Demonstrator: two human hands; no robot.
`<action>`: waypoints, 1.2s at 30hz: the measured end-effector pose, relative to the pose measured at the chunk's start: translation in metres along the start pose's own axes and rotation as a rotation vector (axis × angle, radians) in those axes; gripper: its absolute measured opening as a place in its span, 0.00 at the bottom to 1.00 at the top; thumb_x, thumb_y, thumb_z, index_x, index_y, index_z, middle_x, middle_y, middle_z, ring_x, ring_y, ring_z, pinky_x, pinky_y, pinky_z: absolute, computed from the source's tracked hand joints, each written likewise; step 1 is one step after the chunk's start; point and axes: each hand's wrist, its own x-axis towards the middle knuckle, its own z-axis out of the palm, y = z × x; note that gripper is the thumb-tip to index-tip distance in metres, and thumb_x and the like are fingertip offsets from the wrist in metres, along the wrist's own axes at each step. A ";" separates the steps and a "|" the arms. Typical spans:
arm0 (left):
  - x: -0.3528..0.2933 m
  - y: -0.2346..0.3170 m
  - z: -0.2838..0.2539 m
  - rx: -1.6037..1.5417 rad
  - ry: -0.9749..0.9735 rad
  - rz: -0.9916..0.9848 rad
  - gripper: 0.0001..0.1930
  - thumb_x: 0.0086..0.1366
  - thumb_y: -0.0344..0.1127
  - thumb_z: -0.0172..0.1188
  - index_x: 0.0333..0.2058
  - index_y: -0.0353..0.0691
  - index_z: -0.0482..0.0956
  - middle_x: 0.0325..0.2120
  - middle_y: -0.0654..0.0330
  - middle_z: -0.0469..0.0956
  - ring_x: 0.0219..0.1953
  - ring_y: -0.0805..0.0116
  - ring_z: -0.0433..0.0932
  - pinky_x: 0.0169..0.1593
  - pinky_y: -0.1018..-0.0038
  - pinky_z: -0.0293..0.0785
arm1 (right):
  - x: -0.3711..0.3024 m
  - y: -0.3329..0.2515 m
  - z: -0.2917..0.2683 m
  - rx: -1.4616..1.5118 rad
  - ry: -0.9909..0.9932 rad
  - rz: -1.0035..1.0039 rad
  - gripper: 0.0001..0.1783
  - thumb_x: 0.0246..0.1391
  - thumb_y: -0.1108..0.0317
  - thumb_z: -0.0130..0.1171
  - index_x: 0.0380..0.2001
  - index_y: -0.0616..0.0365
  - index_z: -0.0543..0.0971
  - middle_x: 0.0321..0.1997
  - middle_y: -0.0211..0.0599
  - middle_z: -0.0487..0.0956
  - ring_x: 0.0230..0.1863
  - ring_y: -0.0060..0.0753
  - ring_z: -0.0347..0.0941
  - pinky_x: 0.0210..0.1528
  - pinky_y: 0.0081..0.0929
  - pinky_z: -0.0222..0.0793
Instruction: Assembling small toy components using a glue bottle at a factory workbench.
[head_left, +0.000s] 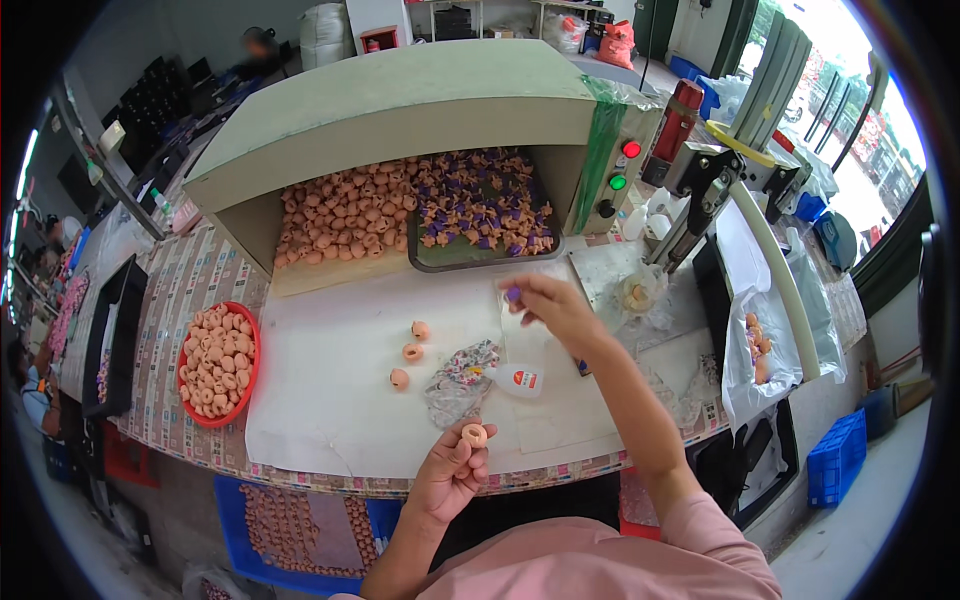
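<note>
Near the front edge of the table, my left hand [448, 478] pinches a hollow peach-coloured plastic doll head [474, 435], its round opening facing up. My right hand [562, 306] is raised over the table toward the box, fingertips closed on a small purple and peach figure piece [513, 295], partly hidden by the fingers. Three more doll heads [413, 352] lie in a loose row on the white sheet [320, 370]. Between the hands are a crumpled patterned cloth [462, 385] and a small white squeeze bottle [520, 380] lying on its side.
A greenish box-shaped machine [400, 100] stands behind, with heaped doll heads [345, 210] and a dark tray [480, 266] of purple figure pieces inside. At left is a red basin [254, 375] of heads. A metal press [700, 180] and a foil-lined bin [790, 375] are at right.
</note>
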 end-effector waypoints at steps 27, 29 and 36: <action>0.040 -0.058 0.025 0.639 0.142 0.065 0.18 0.58 0.30 0.67 0.47 0.36 0.77 0.31 0.62 0.80 0.20 0.82 0.72 0.21 0.86 0.71 | -0.171 0.046 0.005 -0.069 0.155 -0.099 0.15 0.46 0.74 0.69 0.40 0.61 0.82 0.34 0.33 0.77 0.36 0.23 0.76 0.38 0.19 0.73; 0.041 -0.058 0.024 0.691 0.148 0.075 0.17 0.58 0.31 0.67 0.46 0.36 0.78 0.29 0.62 0.80 0.19 0.83 0.71 0.20 0.87 0.68 | -0.172 0.043 0.005 -0.104 0.156 -0.098 0.15 0.45 0.75 0.70 0.39 0.62 0.82 0.33 0.33 0.78 0.35 0.23 0.76 0.37 0.19 0.73; 0.041 -0.050 0.018 0.650 0.042 -0.033 0.16 0.55 0.32 0.69 0.42 0.33 0.79 0.28 0.61 0.80 0.16 0.85 0.67 0.17 0.89 0.63 | -0.169 0.036 -0.010 -0.060 -0.028 -0.064 0.13 0.44 0.77 0.70 0.36 0.62 0.83 0.31 0.33 0.79 0.30 0.20 0.75 0.33 0.18 0.72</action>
